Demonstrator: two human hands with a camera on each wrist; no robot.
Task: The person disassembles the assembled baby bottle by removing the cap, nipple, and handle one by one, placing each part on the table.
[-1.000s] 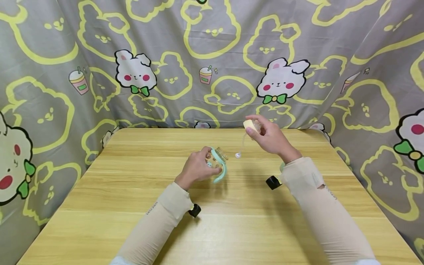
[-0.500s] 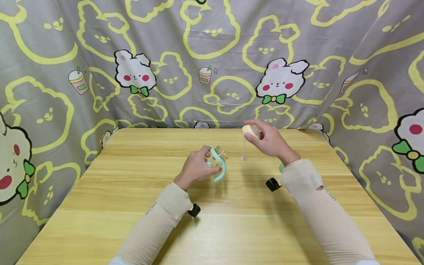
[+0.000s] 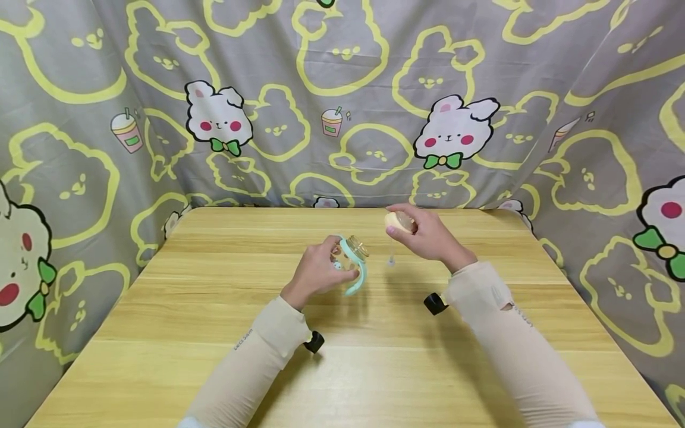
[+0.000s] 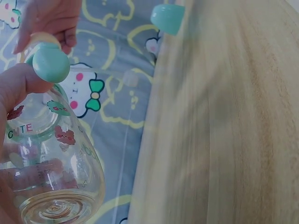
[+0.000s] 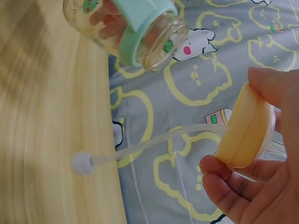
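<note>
My left hand [image 3: 318, 267] grips a clear baby bottle [image 5: 154, 39] with a mint handle collar [image 5: 135, 35] and small printed pictures. The bottle is tilted, its uncovered threaded mouth facing right. Held by its sides in my right hand [image 3: 430, 233] is a cream screw ring [image 5: 245, 128] with a clear part, partly hidden by the fingers. A thin translucent straw [image 5: 156, 137] hangs from the ring and ends in a whitish weight [image 5: 83, 163]. Ring and straw are to the right of the bottle mouth, apart from it.
A mint cap [image 4: 168, 19] stands on the wooden table [image 3: 342, 368], visible in the left wrist view. A grey patterned curtain [image 3: 369, 107] hangs behind the table and at both sides. Black wrist cameras sit below both wrists.
My right hand has come down and slightly left with the ring and straw, and the dangling weight has swung and lowered. The left hand and bottle have stayed almost still.
</note>
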